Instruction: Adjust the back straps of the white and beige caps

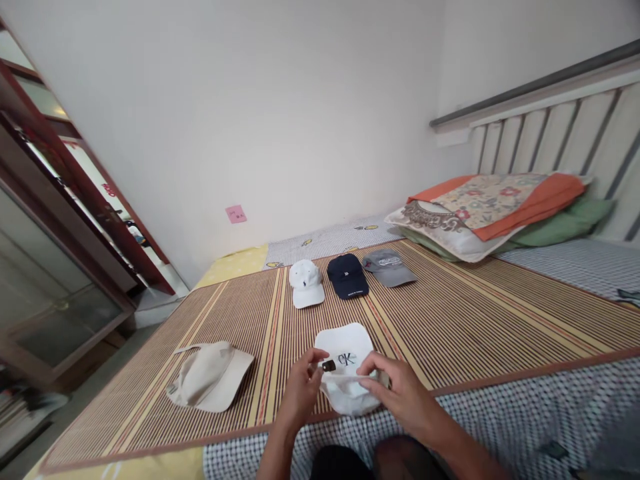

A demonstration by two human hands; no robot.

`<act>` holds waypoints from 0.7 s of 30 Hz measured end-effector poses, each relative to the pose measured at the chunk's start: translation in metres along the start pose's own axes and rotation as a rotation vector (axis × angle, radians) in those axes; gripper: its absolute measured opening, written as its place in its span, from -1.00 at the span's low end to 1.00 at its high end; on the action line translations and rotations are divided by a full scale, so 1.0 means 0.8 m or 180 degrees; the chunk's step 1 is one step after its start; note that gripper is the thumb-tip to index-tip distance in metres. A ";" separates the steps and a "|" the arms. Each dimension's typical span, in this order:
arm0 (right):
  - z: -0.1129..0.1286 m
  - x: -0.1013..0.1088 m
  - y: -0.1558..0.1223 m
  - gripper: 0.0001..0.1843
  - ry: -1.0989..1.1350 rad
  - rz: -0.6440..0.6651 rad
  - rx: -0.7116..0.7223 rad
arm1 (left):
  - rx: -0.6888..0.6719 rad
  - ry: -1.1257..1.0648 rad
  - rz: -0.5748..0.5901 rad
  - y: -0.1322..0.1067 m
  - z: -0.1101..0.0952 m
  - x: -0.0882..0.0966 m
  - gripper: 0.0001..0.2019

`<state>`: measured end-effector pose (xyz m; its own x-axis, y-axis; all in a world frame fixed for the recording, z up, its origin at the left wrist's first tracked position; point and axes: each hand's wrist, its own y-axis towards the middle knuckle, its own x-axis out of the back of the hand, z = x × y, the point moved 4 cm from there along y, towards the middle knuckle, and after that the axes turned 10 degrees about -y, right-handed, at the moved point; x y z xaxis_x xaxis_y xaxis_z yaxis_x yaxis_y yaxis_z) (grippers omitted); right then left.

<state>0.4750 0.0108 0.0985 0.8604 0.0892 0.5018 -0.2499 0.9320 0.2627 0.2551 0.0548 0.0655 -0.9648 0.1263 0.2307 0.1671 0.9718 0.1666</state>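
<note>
Striped mat [440, 327] stretches before white wall [310, 120]. White CK cap [347, 337] sits near mat's front edge; left hand [303, 385] pinches it beside dark tab [329, 366], right hand [397, 381] grips its other side. Beige cap [213, 377] lies to left, navy cap [347, 275] beyond.

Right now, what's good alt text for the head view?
A left hand and right hand handle a white CK cap at the edge of a striped mat. A beige cap lies left; a white cap, navy cap and gray cap sit beyond.
</note>
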 end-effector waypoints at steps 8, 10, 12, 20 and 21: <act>-0.039 0.005 -0.002 -0.58 0.1696 -0.0466 -0.0412 | 0.0116 -0.0032 0.0023 0.007 -0.002 0.004 -0.81; -0.036 0.006 -0.002 -0.55 0.1678 -0.0537 -0.0415 | 0.0155 -0.0008 0.0032 0.009 -0.001 0.006 -0.81; -0.031 0.007 -0.002 -0.55 0.1632 -0.0585 -0.0410 | 0.0175 -0.0007 0.0108 0.010 -0.003 0.007 -0.80; -0.034 0.011 -0.001 -0.57 0.1572 -0.0822 -0.0431 | 0.0170 -0.0223 0.0481 0.009 -0.009 0.006 -0.72; -0.034 0.011 -0.001 -0.57 0.1615 -0.0819 -0.0429 | 0.0178 -0.0250 0.0490 0.009 -0.008 0.006 -0.73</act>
<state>0.4946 0.0205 0.0806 0.9993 -0.0197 -0.0305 0.0254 0.9795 0.2000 0.2534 0.0609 0.0739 -0.9420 0.2874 0.1734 0.3044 0.9491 0.0810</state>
